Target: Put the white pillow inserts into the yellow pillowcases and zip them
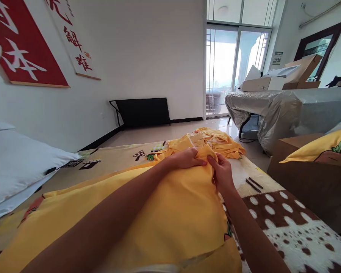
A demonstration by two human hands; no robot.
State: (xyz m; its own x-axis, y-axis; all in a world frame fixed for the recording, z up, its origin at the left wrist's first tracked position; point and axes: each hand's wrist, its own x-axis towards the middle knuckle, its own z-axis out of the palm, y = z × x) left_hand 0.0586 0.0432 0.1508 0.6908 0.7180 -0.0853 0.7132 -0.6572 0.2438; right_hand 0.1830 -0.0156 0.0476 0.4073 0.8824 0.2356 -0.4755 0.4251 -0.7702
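A yellow pillowcase or similar cloth cover (184,204) lies spread over the bed, with carrot-like prints showing along its edges. Near its far right corner, my left hand (191,158) grips the fabric with fingers closed. Just beside it, my right hand (222,170) pinches the same corner between thumb and fingers. The cloth bunches up between both hands. Beyond them rests a crumpled heap of yellow printed fabric (213,140). Whether anything is inside the cover I cannot tell.
White pillows (22,163) lie on the left of the patterned blanket (290,216). To the right, a yellow printed pillow (326,148) rests on a cardboard box (304,185). Behind stands a plastic-covered table (278,102) with opened boxes (272,81). A black folded panel (143,112) leans by the wall.
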